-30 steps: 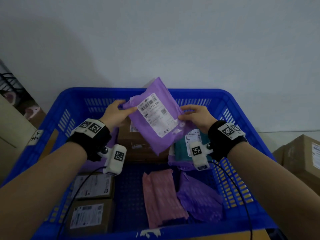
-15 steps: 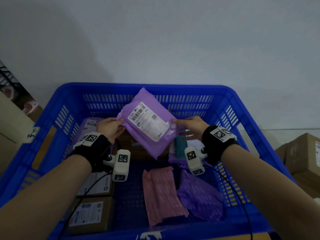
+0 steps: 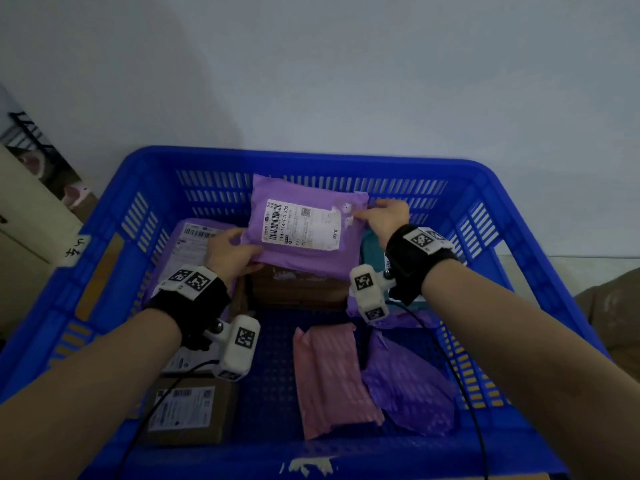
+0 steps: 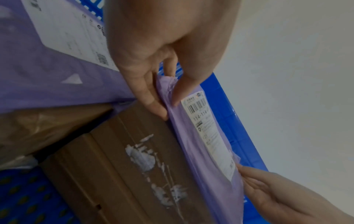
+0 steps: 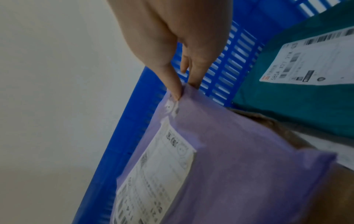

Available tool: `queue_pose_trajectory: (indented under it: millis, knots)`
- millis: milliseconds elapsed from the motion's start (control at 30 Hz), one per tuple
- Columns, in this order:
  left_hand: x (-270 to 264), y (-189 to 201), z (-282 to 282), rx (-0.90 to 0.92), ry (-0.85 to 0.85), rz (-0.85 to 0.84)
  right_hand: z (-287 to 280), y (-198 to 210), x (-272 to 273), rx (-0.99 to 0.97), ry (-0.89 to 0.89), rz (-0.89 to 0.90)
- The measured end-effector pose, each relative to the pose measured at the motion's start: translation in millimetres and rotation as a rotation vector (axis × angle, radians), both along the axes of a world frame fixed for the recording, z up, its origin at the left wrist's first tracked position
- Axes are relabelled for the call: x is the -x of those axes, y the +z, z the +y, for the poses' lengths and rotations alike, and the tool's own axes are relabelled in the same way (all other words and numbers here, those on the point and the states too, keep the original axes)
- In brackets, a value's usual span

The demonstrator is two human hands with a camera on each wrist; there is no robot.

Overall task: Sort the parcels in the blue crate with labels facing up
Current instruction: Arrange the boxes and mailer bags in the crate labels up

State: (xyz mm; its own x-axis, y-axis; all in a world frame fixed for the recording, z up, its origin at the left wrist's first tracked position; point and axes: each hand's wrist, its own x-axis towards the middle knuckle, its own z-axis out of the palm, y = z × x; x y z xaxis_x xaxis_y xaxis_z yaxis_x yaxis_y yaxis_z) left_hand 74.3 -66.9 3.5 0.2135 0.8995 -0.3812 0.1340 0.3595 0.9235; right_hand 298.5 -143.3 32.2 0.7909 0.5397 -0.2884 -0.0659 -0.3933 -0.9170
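Note:
A purple parcel (image 3: 304,233) with its white label up hangs low over a brown cardboard box (image 3: 298,289) at the back of the blue crate (image 3: 114,216). My left hand (image 3: 230,252) pinches the parcel's near left corner, thumb on top. My right hand (image 3: 388,218) pinches its far right corner. In the left wrist view the purple parcel (image 4: 203,151) sits between thumb and fingers of the left hand (image 4: 164,104), just above the brown box (image 4: 122,166). The right wrist view shows the right hand (image 5: 184,89) pinching the purple parcel (image 5: 229,159).
Another purple parcel (image 3: 194,244) with label up lies at the back left, a teal parcel (image 3: 374,251) at the right. A pink parcel (image 3: 332,379) and a purple one (image 3: 408,386) lie label-less at the front. Two labelled boxes (image 3: 183,410) sit front left. Cartons stand outside the crate.
Both hands have carried the purple parcel down and toward the crate's back wall, turning it so the label lies nearly level. It now hangs just over the brown box.

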Motion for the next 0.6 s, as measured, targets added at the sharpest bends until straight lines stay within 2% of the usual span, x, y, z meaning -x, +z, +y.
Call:
queue_pose_trajectory:
  millis: [100, 167, 233, 367, 433, 500, 567, 600]
  knots:
    - [0, 1, 0, 0.043, 0.017, 0.030, 8, -5, 1, 0.031, 0.073, -0.018]
    - [2, -2, 2, 0.009, -0.012, 0.095, 10, -7, 0, 0.019, 0.119, -0.032]
    - [4, -6, 5, -0.090, -0.044, 0.191, 10, -10, 0, 0.029, 0.190, -0.048]
    - [11, -7, 10, -0.326, -0.107, 0.500, 7, -13, 1, 0.061, 0.278, -0.067]
    - [13, 1, 5, -0.351, -0.112, 0.524, 3, -12, -2, 0.071, 0.264, -0.103]
    - [15, 4, 2, -0.278, -0.059, 0.506, -5, -12, -7, 0.089, 0.224, -0.141]
    - [20, -2, -1, -0.010, 0.050, 0.374, -20, -11, -10, 0.106, 0.211, -0.125]
    - [24, -9, -3, 0.150, 0.050, 0.336, -29, -13, -11, 0.116, 0.209, -0.105]
